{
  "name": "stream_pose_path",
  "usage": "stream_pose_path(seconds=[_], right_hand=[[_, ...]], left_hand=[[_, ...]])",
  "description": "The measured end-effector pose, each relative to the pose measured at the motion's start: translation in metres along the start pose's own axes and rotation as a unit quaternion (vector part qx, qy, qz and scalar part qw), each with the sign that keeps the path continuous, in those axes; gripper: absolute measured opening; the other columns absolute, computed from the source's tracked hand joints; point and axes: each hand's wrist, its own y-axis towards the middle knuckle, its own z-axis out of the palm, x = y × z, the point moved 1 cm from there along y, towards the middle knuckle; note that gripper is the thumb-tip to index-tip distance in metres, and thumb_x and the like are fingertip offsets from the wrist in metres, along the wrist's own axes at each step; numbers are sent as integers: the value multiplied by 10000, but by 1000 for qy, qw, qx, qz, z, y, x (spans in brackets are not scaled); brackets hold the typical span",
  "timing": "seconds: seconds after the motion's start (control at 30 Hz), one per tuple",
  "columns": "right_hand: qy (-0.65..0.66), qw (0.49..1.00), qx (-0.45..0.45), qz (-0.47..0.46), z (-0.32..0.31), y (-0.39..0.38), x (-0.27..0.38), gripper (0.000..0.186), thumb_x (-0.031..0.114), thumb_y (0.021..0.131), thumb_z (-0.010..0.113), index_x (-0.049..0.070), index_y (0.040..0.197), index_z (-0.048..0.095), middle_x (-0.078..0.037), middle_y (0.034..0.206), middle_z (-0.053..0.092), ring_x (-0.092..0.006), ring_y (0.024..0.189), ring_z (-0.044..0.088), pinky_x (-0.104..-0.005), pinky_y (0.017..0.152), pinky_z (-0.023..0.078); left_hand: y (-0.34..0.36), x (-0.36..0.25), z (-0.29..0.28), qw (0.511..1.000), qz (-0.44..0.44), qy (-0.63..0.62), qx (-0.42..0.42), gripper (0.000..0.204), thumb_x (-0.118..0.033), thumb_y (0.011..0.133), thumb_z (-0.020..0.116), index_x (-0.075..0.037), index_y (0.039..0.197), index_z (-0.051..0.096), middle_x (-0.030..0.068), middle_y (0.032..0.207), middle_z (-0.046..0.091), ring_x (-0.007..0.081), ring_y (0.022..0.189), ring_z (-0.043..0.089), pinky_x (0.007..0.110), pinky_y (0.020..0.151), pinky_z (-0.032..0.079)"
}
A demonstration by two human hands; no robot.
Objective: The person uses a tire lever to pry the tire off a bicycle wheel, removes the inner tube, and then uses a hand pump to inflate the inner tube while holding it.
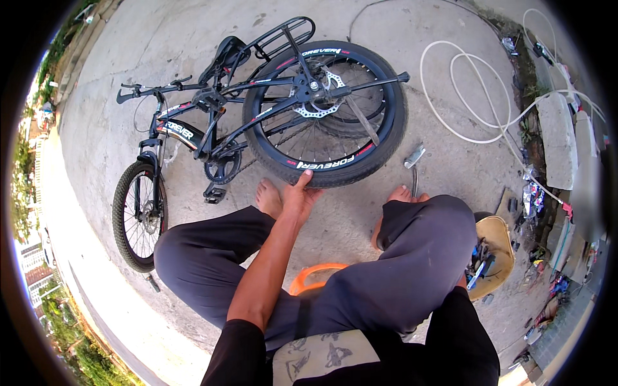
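Note:
A black bicycle (183, 132) lies on its side on the ground in front of me. Its rear wheel (386, 138), with a silver brake disc (329, 96), is nearest to me. My left hand (301, 198) grips the near edge of the tyre, thumb on top and fingers underneath. At the axle, a grey metal bar (363, 120) slants across the spokes, and a black rod (376, 82) points right. My right hand (461, 282) reaches down beside my right knee, by a yellowish tub (499, 257) of tools; the knee hides its fingers.
An orange ring-shaped object (315, 273) sits between my legs. A small silvery tube (414, 156) lies near my right foot. A pale hose (444, 45) coils at the far right. Scraps and concrete blocks (557, 141) line the right edge.

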Motion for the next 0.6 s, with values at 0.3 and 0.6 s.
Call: stream_pose_path(seconds=[0.3,0.6], right_hand=[[86,986,-125,-63,-41,35,20,255,202,860,634,28,1034,567,-162,750,664,-315,658,648,-445,594,481],[489,813,-134,-286,-353,-83,36,167,144,980,585,42,1112,594,-95,990,695,-113,695,612,-248,602,478]], left_hand=[[-3,20,27,999,-31,-36,19,306,-95,900,708,-12,1161,572,124,1096,662,269,970,677,434,868,580],[-1,28,32,993,-38,-108,13,382,-114,868,746,-26,1185,550,106,1152,619,269,1029,634,464,921,550]])
